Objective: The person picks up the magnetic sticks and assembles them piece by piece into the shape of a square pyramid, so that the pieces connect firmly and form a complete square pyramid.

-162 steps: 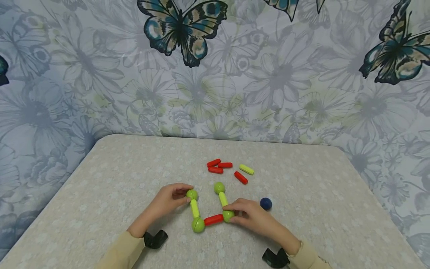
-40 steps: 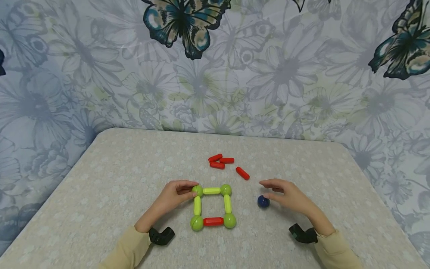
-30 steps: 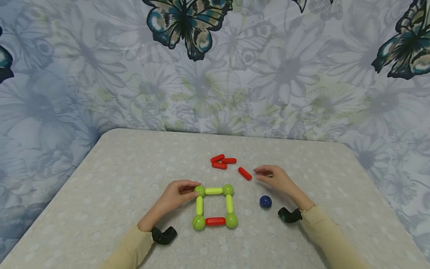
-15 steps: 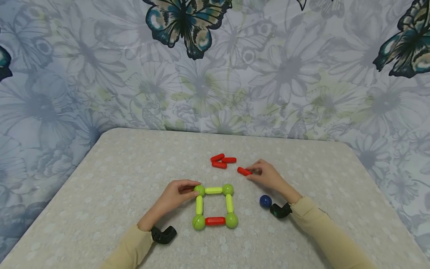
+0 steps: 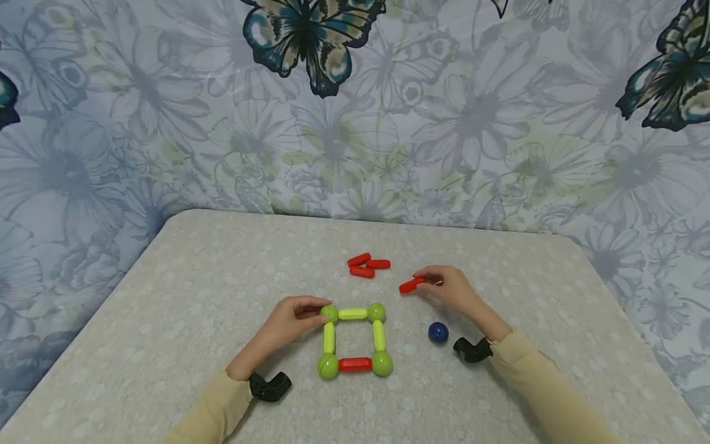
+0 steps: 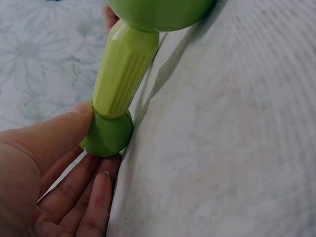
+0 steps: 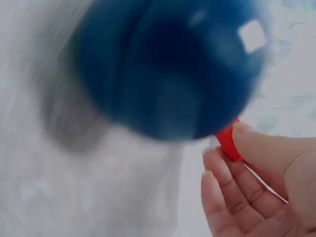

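The left hand (image 5: 295, 322) pinched the far-left green ball (image 5: 330, 314) of a square frame (image 5: 355, 365) on the worktop (image 5: 249, 259); the right hand (image 5: 452, 291) pinched a red rod (image 5: 410, 285), beyond and to the right of the frame.

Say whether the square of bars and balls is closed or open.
Closed: three yellow-green bars and one red bar join four green balls all round, with no visible gap.

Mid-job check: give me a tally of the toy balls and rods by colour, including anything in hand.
Green balls: 4
Blue ball: 1
Yellow-green rods: 3
Red rods: 5, including one held in the right hand
Total: 13
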`<action>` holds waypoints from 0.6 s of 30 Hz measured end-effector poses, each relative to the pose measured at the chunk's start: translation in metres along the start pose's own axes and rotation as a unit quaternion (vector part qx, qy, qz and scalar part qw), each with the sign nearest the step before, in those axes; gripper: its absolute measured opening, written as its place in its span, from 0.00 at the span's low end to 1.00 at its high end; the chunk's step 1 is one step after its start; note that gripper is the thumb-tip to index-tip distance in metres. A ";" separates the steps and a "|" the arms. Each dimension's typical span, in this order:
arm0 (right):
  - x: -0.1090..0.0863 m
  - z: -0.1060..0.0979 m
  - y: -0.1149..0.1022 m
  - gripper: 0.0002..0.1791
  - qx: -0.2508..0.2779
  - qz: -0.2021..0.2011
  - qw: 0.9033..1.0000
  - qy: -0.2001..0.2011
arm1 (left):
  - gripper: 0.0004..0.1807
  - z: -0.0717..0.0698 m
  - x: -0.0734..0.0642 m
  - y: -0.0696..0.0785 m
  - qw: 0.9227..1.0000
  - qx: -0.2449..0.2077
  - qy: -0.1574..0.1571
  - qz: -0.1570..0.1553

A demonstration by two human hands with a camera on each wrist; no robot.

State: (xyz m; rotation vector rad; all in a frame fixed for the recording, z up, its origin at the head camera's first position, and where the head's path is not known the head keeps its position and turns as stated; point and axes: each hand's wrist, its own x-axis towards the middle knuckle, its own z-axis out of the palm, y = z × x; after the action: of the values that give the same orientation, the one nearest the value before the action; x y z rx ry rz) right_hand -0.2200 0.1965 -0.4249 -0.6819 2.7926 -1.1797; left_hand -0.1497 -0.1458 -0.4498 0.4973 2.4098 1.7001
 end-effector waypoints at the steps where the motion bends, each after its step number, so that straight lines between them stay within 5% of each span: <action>1: -0.002 -0.001 -0.002 0.14 0.004 0.001 1.000 0.002 | 0.17 0.000 0.000 -0.002 1.000 0.000 0.000 0.001; 8: -0.017 0.007 -0.031 0.15 0.142 0.021 0.989 0.019 | 0.18 -0.001 0.000 -0.005 1.000 0.001 0.003 0.002; 13: -0.028 0.026 -0.056 0.17 0.298 0.064 0.952 0.008 | 0.18 -0.001 -0.001 -0.006 1.000 -0.006 0.005 0.006; 18: -0.033 0.054 -0.075 0.21 0.386 0.101 0.917 -0.010 | 0.18 -0.001 -0.002 0.003 1.000 -0.003 0.000 0.004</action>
State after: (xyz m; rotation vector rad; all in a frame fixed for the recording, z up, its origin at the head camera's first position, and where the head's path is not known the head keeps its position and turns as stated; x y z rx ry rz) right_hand -0.1507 0.1273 -0.4155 -0.3084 2.0123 -1.9870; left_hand -0.1476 -0.1465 -0.4466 0.5081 2.4055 1.7095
